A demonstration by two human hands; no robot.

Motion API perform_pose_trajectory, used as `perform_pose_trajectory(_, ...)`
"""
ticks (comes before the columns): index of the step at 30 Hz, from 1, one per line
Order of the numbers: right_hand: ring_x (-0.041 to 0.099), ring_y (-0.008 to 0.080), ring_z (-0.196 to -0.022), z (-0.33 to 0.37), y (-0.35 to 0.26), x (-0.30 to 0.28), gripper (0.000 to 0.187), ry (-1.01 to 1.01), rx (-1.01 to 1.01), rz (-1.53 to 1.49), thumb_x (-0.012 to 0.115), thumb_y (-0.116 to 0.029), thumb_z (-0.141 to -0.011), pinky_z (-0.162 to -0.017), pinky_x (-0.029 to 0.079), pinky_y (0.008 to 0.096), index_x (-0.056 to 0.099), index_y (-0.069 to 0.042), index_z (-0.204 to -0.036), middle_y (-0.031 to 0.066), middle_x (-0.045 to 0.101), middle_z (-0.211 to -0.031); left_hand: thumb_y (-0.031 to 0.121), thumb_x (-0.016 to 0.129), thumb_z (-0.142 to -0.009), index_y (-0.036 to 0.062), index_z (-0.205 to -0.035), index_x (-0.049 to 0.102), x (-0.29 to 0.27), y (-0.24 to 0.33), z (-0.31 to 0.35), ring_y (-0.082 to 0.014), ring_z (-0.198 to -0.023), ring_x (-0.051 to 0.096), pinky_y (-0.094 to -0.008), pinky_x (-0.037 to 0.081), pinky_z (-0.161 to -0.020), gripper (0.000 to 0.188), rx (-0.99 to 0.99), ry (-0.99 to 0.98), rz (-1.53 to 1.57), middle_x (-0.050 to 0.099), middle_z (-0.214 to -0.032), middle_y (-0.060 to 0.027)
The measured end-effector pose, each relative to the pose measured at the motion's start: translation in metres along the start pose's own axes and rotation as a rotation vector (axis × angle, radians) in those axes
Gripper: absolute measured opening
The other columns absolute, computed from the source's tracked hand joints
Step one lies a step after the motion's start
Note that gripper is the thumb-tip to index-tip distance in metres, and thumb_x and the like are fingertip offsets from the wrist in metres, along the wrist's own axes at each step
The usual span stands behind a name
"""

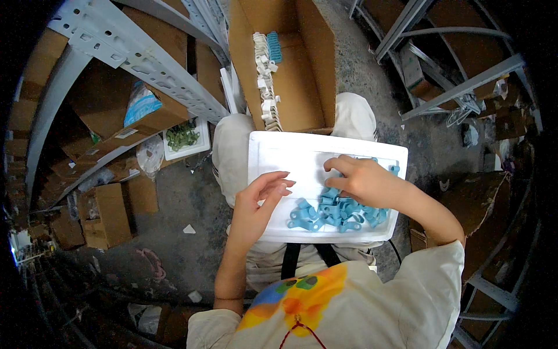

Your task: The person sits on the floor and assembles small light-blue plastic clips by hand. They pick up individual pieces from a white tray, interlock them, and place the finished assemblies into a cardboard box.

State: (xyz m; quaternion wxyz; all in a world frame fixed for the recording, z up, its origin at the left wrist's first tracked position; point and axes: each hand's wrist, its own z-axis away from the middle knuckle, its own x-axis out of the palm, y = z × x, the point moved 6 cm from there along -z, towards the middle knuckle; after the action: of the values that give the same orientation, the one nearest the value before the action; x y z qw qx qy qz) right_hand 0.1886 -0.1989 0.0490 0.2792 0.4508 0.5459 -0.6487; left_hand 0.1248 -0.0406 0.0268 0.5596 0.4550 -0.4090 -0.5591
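Note:
A white foam tray [279, 230] rests across my lap. Loose blue plastic clip-like pieces [334, 210] are heaped in its right half. Over that heap, my right hand [370, 181] bends down with thumb and index finger apart, close to the uppermost pieces; its other fingers are partly hidden. My left hand [260, 198] hovers above the tray's left side, fingers loosely bent and parted from the thumb, with nothing seen between them. Beyond the tray stands an open cardboard box [317, 75]. Along its left wall run a row of white pieces [266, 87] and a short row of blue pieces [274, 47].
Metal shelving [145, 55] loaded with cardboard boxes rises at the left, and another metal rack [459, 87] stands at the right. A smaller white tray [203, 139] of green pieces [182, 136] sits at the left. Scraps litter the concrete floor [174, 203].

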Motion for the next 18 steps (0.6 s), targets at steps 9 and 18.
perform_pose_trajectory(9,0.052,0.0209,-0.084,0.002,-0.001,0.002,0.023,0.059,-0.133,0.026,0.056,-0.007,-0.061,-0.064,0.047,0.0291,0.057,-0.003,-0.084,0.0086,0.052,-0.095,0.010,0.048,-0.084,-0.0034,-0.106,0.050,0.014,-0.003,-0.005,-0.0160,-0.085,0.057,-0.0263,0.043,-0.077,0.026,-0.021,-0.059,0.000,0.060,-0.095,-0.0126)
perform_pose_trajectory(18,0.056,0.0248,-0.077,0.005,0.015,-0.016,0.024,0.239,0.044,-0.262,0.065,-0.009,-0.063,-0.066,0.046,0.0313,0.060,-0.006,-0.087,0.0073,0.058,-0.085,0.010,0.053,-0.081,0.0009,-0.107,0.051,0.021,-0.002,-0.009,-0.0142,-0.088,0.055,-0.0257,0.043,-0.077,0.027,0.029,-0.038,-0.136,0.058,-0.101,-0.0089)
